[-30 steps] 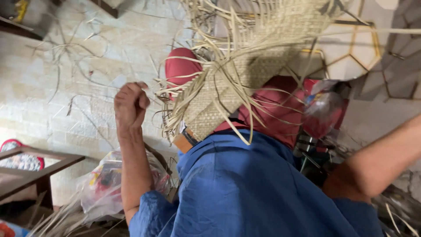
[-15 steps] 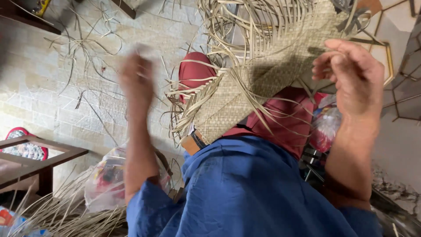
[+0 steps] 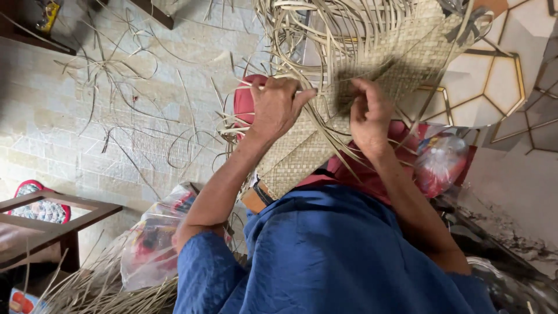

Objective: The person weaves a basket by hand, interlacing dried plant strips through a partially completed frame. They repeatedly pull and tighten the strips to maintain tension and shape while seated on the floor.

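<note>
Both hands are now meeting on the woven mat [image 3: 302, 157], where a moment ago the left one was raised apart from it and blurred. Left hand [image 3: 278, 107] is closing its fingers around a pale strip at the mat's upper edge; right hand [image 3: 367, 113] is pinching loose strands [image 3: 325, 40] just beside it, fingertips curled shut on them. The mat is lying across the person's lap, a flat, tight checker weave of dry straw-coloured strips, its far end fraying into long curling strands that are running out of the top of the view. A clear plastic bag [image 3: 152, 241] with red and dark contents, too crumpled to make out, is sitting left of the blue sleeve [image 3: 203, 273]. Another clear bag [image 3: 439, 163] is resting at right on something red. Scattered strands are lying on the pale tiled floor [image 3: 87, 134]. A wooden table [image 3: 52, 212] is being cut off at the left edge.
</note>
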